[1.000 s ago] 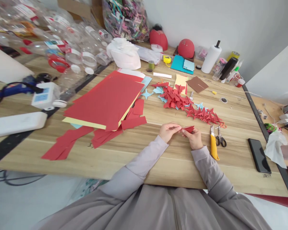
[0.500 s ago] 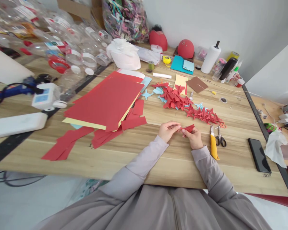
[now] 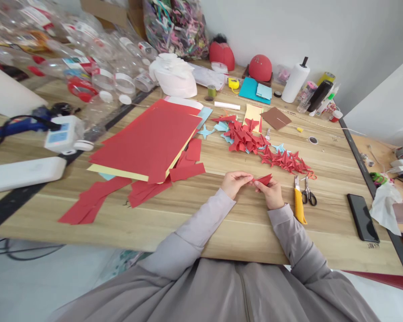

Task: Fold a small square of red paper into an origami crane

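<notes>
Between my two hands is a small folded piece of red paper [image 3: 263, 180], held just above the table near its front. My left hand [image 3: 235, 182] pinches its left tip with thumb and forefinger. My right hand [image 3: 271, 192] grips the wider right part, its pointed ends sticking up past the fingers. Beyond the hands lies a heap of folded red paper stars [image 3: 246, 137], with a few light blue paper stars [image 3: 205, 131] among and beside them. Loose red paper strips [image 3: 188, 171] lie to the left, partly under a stack of red sheets [image 3: 144, 138].
A yellow utility knife [image 3: 299, 205] and black-handled scissors [image 3: 309, 196] lie right of my right hand, with a black phone [image 3: 362, 218] farther right. Plastic bottles [image 3: 104, 80] crowd the far left. A brown paper square [image 3: 276, 120] and a white roll [image 3: 295, 84] are at the back.
Hardly anything differs. Both hands keep their pinch on the red paper in the same place, with only a tiny shift of the left fingers.
</notes>
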`<state>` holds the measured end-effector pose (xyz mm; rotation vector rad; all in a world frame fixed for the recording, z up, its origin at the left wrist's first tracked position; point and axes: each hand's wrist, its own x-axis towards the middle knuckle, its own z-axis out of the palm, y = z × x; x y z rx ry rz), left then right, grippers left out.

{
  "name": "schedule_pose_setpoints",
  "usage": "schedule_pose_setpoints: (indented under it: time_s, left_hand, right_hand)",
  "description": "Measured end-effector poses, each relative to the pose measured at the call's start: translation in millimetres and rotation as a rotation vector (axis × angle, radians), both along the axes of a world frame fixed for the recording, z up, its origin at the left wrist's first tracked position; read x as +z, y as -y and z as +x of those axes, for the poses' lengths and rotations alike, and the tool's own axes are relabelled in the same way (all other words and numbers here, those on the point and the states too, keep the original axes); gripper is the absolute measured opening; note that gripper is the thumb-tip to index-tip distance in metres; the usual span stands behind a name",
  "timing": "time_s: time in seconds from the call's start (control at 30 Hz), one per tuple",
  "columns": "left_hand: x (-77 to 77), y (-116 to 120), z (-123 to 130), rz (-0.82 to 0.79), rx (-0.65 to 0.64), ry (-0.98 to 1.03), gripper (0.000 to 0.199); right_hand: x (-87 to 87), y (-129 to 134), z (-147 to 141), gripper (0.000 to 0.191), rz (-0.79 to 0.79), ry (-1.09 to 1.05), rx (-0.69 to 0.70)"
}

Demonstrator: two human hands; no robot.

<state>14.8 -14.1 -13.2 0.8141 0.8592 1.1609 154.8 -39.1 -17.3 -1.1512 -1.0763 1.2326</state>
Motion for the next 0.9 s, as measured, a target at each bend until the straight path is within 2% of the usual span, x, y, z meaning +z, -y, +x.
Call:
schedule_pose_setpoints:
  time_s: [0.3,0.47,0.6,0.9]
  left_hand:
    - [-1.1,-1.1,-2.5,0.011,-0.080,0.072,0.028]
    - [1.3,-1.1,-3.4,0.022,-0.068,0.069,0.034]
    - [3.4,0.8,-0.7,0.029,-0.065,-0.030,0.029]
    - [3.8,3.3,0.2,0.207,-0.057,-0.265,0.021]
  right_hand:
    - [-2.6,-0.4,0.6,0.015,0.006,-0.006,-0.018]
    - [-2.6,-0.9,0.5,0.016,-0.009,-0.017,-0.032]
    - [-0.4,-0.6,-0.1,0.016,-0.006,-0.013,-0.026]
    - [5.6,0.4,-1.1,0.016,-0.005,0.053,0.027]
